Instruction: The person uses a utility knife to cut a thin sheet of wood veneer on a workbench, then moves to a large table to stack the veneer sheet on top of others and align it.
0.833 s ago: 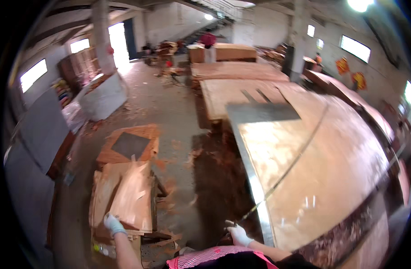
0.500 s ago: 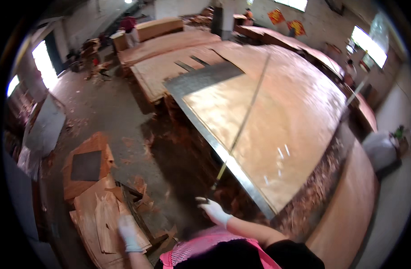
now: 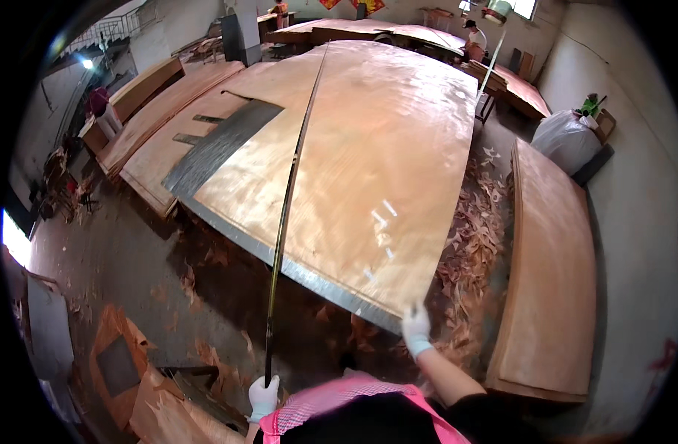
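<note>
My gloved left hand (image 3: 264, 397) is closed around the lower end of a long, thin dark rod (image 3: 278, 255), which stretches up across a large pale veneer sheet (image 3: 353, 163). My gloved right hand (image 3: 416, 328) is at that sheet's near right corner; its fingers are blurred, so I cannot tell whether they grip it. A grey metal strip (image 3: 320, 294) runs along the sheet's near edge, joining a wider dark area (image 3: 231, 140) at the left. Small white strips (image 3: 388, 208) lie on the sheet. Torn veneer pieces (image 3: 157, 407) are piled at my lower left.
Veneer scraps (image 3: 472, 251) cover the floor between the sheet and a long board stack (image 3: 546, 281) at the right. A white sack (image 3: 557, 144) stands near the right wall. A co-worker (image 3: 473, 43) is at the back right, another person (image 3: 98, 105) at the far left.
My view has swung right and down. My left hand has left the veneer pile and now holds the rod. My right hand has moved from near the rod's end to the sheet's corner.
</note>
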`<state>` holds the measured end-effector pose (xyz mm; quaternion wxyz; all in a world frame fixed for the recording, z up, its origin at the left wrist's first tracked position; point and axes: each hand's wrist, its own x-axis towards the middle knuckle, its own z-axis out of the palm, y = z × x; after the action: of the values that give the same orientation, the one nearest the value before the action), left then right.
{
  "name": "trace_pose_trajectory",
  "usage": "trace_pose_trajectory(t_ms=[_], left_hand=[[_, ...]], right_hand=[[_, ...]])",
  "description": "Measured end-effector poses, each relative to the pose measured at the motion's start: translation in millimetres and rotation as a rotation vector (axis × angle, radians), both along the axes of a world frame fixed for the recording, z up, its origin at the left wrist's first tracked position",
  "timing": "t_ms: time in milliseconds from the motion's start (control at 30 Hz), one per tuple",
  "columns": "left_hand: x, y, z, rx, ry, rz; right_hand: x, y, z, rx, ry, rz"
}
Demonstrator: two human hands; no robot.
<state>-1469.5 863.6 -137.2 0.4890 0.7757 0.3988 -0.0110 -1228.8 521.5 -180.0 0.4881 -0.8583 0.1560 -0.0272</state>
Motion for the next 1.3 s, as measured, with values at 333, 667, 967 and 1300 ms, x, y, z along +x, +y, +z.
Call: trace_pose_trajectory(t_ms=[333, 667, 967, 1300], left_hand=[[66.3, -23.4, -14.2, -0.173, -0.065, -0.042], [106.3, -1.8, -12.6, -0.240, -0.004, -0.132], [106.4, 57.0, -32.1, -0.022, 0.020, -0.277], [124.0, 91.0, -11.6, -0.131, -0.014, -0.378]], right_hand=[[-11.9, -64.4, -78.6, 0.566, 0.513, -0.317], [-12.5, -54.7, -74.0, 0.587, 0.355, -0.417], [-51.5, -151.7, -31.9, -0.018, 0.484, -0.734], [66.2, 18.5, -3.1, -0.174, -0.008, 0.022]])
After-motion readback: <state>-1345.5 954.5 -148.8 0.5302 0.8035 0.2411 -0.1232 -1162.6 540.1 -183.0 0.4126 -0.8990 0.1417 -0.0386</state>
